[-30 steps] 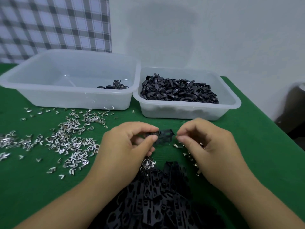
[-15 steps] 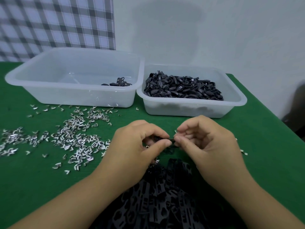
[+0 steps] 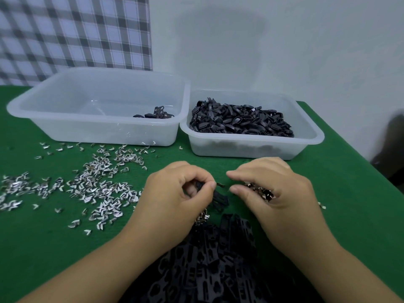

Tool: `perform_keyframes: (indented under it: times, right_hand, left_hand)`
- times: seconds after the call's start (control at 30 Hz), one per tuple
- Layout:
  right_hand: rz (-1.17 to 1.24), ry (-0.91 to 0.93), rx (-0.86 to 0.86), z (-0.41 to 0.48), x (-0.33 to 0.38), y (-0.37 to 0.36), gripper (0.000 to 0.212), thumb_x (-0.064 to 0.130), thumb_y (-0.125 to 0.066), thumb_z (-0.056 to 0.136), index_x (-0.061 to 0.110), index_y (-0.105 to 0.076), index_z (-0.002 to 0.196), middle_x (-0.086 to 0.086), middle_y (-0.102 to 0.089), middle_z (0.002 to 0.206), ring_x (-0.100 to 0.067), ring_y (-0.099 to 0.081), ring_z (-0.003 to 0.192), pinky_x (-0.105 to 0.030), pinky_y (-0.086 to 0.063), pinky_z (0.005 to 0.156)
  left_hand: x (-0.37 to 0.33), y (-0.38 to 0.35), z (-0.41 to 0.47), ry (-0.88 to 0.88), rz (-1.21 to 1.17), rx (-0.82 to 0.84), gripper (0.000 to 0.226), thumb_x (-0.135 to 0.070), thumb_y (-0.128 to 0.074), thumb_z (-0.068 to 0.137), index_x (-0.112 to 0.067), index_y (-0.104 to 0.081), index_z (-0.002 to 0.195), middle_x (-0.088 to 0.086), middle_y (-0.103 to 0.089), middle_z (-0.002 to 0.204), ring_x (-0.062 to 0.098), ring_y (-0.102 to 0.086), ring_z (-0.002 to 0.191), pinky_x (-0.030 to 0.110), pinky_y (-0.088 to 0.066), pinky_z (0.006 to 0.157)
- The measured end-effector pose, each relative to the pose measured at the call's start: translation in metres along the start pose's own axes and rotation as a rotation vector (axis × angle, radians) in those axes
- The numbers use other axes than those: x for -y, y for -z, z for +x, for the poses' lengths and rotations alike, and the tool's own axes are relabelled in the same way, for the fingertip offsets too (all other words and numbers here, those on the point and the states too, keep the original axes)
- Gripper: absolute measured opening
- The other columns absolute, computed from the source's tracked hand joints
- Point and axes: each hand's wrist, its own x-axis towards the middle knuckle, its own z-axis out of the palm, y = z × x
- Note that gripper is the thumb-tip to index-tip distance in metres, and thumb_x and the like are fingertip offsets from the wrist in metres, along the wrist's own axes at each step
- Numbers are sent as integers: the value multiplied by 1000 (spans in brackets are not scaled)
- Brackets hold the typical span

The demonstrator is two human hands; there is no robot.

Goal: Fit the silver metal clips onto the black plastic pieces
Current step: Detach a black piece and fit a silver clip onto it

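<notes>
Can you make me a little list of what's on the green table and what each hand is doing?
Left hand: pinches a black plastic piece
Right hand: fingers curled round a bunch of silver clips
Loose clips: scattered on the green table, left side
Left bin: only a few black pieces
Right bin: heaped with black pieces
Near pile: more black pieces, closest to the person

I take this for a small hand-assembly bench, perhaps in a home or back room, though I see too little of the room to be sure. A green cloth (image 3: 349, 204) covers the table. Two translucent tubs (image 3: 87, 132) (image 3: 240, 149) stand against a plain white wall (image 3: 284, 51), beside a checked curtain (image 3: 65, 33). Silver clips (image 3: 98, 189) and black pieces (image 3: 218, 270) lie in loose heaps.
</notes>
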Motion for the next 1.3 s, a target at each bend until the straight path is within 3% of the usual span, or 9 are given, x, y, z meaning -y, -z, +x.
perform_keyframes:
  times: [0.2, 0.37, 0.47, 0.53, 0.63, 0.7, 0.9, 1.07, 1.3]
  right_hand:
    - [-12, 154, -27, 0, 4, -3, 5, 14, -73, 76, 13, -73, 80, 5, -66, 77, -16, -58, 79, -28, -46, 73]
    - [-34, 138, -12, 1, 3, -3, 4, 16, -68, 80, 14, -71, 79, 6, -64, 77, -15, -56, 79, -24, -44, 74]
    - [-34, 99, -18, 1, 2, -3, 3, 15, -65, 82, 16, -68, 80, 10, -62, 79, -13, -55, 82, -21, -42, 76]
    - [-20, 59, -50, 1, 0, -2, 4, 14, -64, 82, 17, -66, 80, 11, -60, 79, -12, -54, 83, -17, -40, 77]
    - [-32, 25, -70, 0, -1, -1, 5, 15, -62, 82, 18, -64, 80, 14, -57, 80, -9, -50, 84, -12, -36, 78]
    - [-48, 27, -63, -1, 1, -3, 5, 16, -62, 82, 19, -65, 80, 12, -57, 81, -10, -47, 85, -11, -33, 79]
    - [-71, 15, -54, -1, 3, -6, 4, 18, -63, 82, 19, -67, 80, 12, -56, 79, -11, -45, 84, -11, -33, 78]
    - [-109, 17, -49, -1, 5, -7, 4, 18, -64, 81, 18, -68, 80, 11, -55, 78, -12, -45, 83, -12, -34, 77]
    - [-133, 28, -42, -1, 7, -7, 4, 18, -64, 81, 17, -68, 80, 9, -56, 77, -14, -46, 82, -17, -36, 74]
  left_hand:
    - [0, 0, 0, 8, -6, 15, 6, -30, -66, 73, -36, -68, 70, -6, -57, 69, 4, -46, 49, 12, -36, 48]
    - [-2, 0, 1, 58, -97, 12, 7, -25, -71, 73, -30, -71, 69, -10, -53, 54, 2, -43, 41, 12, -35, 45]
    - [-7, 2, 1, 106, -208, 62, 6, -17, -72, 77, -22, -74, 74, -3, -61, 49, 4, -51, 38, 13, -41, 44]
    - [-8, 3, 2, 164, -308, 75, 14, -8, -68, 81, -20, -74, 85, 1, -69, 56, 5, -60, 43, 12, -46, 48]
    - [-6, 2, 3, 247, -364, 73, 30, 1, -62, 85, -26, -70, 96, -8, -73, 69, 7, -70, 59, 10, -51, 59]
    - [-7, 1, 3, 289, -429, 60, 34, 5, -64, 82, -23, -69, 99, -10, -70, 67, 11, -72, 63, 13, -54, 62]
    - [-13, 2, 3, 292, -502, 22, 23, 5, -74, 71, -14, -68, 83, 10, -71, 66, 19, -73, 61, 19, -56, 56]
    - [-14, 2, 2, 282, -489, 20, 19, 6, -75, 68, -11, -69, 72, 9, -71, 64, 20, -72, 60, 19, -57, 55]
    - [-15, 2, 2, 262, -455, 18, 19, 7, -75, 69, -10, -69, 72, 9, -71, 63, 19, -72, 58, 20, -57, 56]
